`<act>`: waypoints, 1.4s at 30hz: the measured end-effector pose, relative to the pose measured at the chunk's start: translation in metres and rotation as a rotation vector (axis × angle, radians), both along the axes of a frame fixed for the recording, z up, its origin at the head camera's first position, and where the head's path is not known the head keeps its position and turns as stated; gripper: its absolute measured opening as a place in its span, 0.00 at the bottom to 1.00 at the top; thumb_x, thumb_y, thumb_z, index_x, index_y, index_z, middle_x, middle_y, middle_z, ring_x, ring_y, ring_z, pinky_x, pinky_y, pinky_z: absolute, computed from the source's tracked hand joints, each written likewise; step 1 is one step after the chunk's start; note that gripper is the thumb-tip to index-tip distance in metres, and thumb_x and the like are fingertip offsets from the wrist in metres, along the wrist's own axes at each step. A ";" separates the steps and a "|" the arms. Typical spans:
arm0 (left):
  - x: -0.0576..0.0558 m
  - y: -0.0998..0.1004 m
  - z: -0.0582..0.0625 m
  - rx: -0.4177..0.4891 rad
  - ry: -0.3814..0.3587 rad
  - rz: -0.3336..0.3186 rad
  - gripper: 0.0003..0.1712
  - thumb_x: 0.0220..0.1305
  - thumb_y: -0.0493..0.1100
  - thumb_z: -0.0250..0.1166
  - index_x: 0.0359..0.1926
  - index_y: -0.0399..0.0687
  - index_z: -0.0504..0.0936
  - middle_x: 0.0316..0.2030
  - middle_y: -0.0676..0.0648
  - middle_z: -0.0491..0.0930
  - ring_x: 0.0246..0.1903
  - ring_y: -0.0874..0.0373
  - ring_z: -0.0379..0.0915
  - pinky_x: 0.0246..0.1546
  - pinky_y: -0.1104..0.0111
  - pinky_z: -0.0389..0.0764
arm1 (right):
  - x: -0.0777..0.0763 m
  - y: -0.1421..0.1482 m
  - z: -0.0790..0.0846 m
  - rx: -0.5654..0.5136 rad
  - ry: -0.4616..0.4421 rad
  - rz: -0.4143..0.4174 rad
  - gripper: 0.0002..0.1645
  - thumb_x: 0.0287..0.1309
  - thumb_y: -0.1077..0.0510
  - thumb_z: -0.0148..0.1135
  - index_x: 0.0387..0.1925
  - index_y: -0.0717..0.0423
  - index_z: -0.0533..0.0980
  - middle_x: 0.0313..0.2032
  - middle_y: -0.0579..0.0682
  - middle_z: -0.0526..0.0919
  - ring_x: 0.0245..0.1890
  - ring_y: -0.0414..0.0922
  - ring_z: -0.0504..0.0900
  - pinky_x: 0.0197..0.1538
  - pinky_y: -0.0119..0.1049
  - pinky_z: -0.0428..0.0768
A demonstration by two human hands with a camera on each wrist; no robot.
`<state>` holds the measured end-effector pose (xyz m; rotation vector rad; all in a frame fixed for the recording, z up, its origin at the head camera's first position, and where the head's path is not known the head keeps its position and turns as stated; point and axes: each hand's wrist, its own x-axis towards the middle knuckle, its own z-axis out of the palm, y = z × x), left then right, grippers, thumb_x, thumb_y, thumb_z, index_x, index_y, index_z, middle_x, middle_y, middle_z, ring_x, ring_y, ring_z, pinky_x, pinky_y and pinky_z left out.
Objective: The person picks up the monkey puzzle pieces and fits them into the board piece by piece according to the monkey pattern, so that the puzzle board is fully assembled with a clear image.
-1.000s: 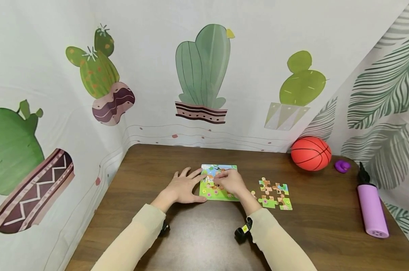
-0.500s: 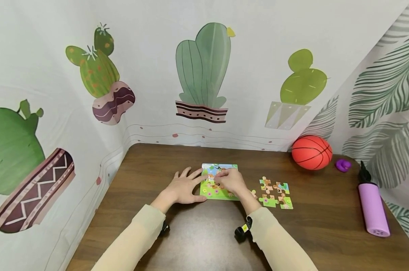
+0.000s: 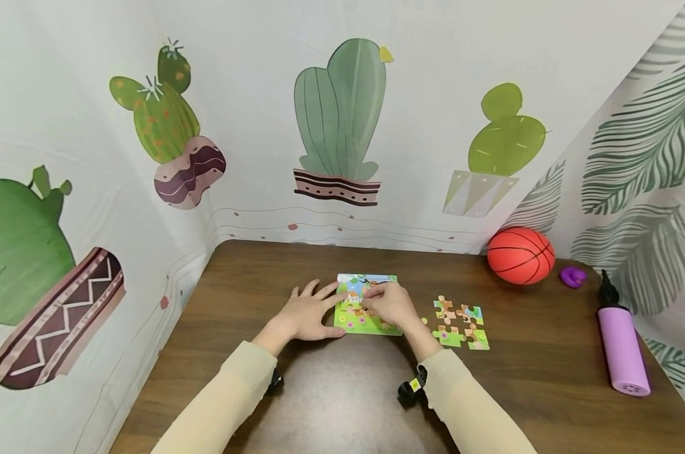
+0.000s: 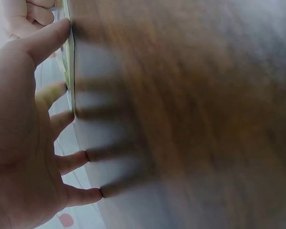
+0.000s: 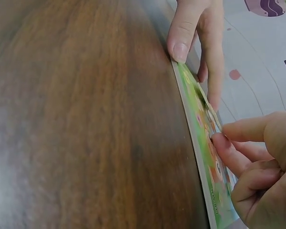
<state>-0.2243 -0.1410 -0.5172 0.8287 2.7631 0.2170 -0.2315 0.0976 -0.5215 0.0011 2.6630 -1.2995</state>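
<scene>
A jigsaw puzzle board [image 3: 354, 328] with a bright animal and flower picture lies flat on the table. My left hand [image 3: 307, 316] is spread at its left side, thumb at the near left corner and index fingertip on the picture. In the left wrist view the other left fingertips rest on the tabletop. My right hand [image 3: 392, 304] is over the board's right half. The right wrist view shows its thumb and index finger pinching a thin puzzle piece [image 5: 210, 108], tilted up from the board's surface. The fingers hide part of the picture.
Several loose puzzle pieces [image 3: 449, 338] lie to the right of the board. Farther right are a red basketball [image 3: 521, 256], a purple rubber duck [image 3: 573, 277] and a pink hand pump [image 3: 624, 350]. A cactus-print cloth [image 3: 251, 145] hangs behind the table [image 3: 251, 271].
My right hand has shifted slightly to the right over the board, and its forearm covers more of the nearest loose piece. The left hand stays in place.
</scene>
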 end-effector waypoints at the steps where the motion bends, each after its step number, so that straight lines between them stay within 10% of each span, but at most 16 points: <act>1: 0.000 0.000 0.000 -0.002 -0.001 0.000 0.50 0.65 0.78 0.57 0.83 0.72 0.54 0.82 0.55 0.46 0.79 0.37 0.40 0.68 0.29 0.51 | 0.000 0.000 -0.001 0.001 0.008 0.004 0.07 0.60 0.53 0.74 0.37 0.50 0.90 0.33 0.44 0.89 0.31 0.42 0.84 0.32 0.38 0.80; 42: 0.000 0.008 0.001 -0.058 0.014 0.039 0.52 0.63 0.80 0.56 0.83 0.72 0.54 0.82 0.54 0.47 0.78 0.36 0.43 0.66 0.28 0.56 | 0.002 0.001 0.001 -0.018 0.006 0.003 0.07 0.61 0.54 0.72 0.37 0.51 0.89 0.31 0.44 0.88 0.21 0.43 0.81 0.24 0.38 0.79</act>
